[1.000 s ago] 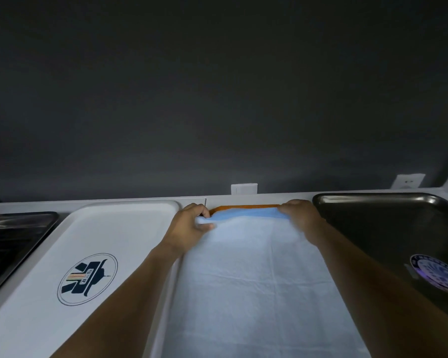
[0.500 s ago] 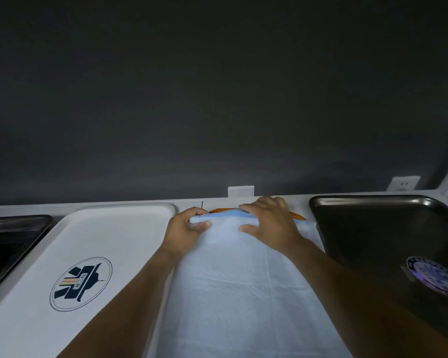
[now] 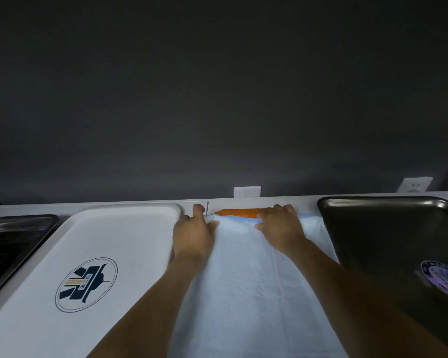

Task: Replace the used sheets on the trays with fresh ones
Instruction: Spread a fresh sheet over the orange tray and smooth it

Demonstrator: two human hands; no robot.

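Sheet [image 3: 254, 293]: pale blue-white, lies on the orange tray [image 3: 237, 212] in the middle of the surface [image 3: 282, 198]. Its long axis runs from the person straight toward the wall, and its far edge is bunched at the tray's far rim. Only a strip of orange shows past that edge.

Left hand [image 3: 193, 236]: at the sheet's far-left corner, thumb on top and fingers curled, pinching the corner. It is motion-blurred.

Right hand [image 3: 279, 226]: right of centre on the far edge, fingers bent over the sheet's folded blue edge, gripping it against the rim.

White tray [image 3: 114, 228] with round logo [image 3: 86, 284] just beside on the left. Dark metal tray [image 3: 388, 228] with sticker [image 3: 442, 277] just beside on the right. Another dark tray [image 3: 11, 236] at far left. All lie parallel to the sheet.
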